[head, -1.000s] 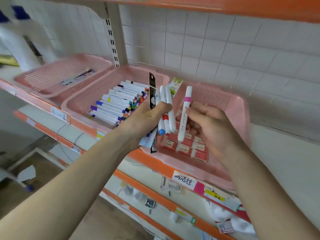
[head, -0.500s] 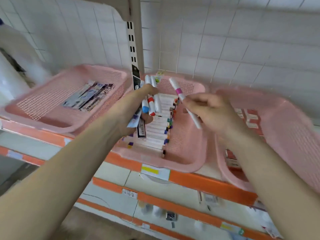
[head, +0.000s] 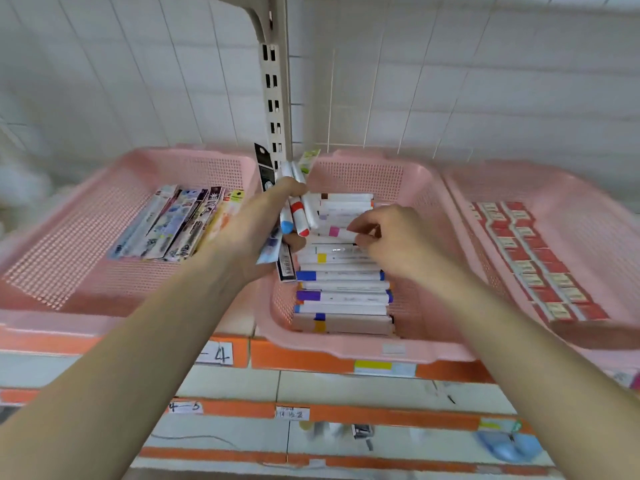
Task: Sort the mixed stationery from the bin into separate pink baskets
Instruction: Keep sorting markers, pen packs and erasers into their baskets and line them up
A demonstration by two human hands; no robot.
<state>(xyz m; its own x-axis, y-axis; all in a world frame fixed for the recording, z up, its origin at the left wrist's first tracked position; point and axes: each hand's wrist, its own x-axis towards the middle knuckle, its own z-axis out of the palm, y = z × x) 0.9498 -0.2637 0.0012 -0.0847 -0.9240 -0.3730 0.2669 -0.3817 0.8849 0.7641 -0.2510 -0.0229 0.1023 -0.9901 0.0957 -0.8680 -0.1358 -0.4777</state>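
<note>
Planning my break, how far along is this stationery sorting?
Done: flat packets in the left basket, markers rowed in the middle basket, red boxes in the right basket. In hand: the right hand holds a pink-banded marker at that row. Left: the bundle of markers and packets in the left hand.

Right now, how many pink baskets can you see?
3: the left basket with flat packets, the middle basket with markers, the right basket with red boxes. More could be out of frame.

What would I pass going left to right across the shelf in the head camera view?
In order: left basket of flat packets → left hand gripping mixed pens → pink-banded marker → right hand pinching it → right basket of red boxes.
</note>
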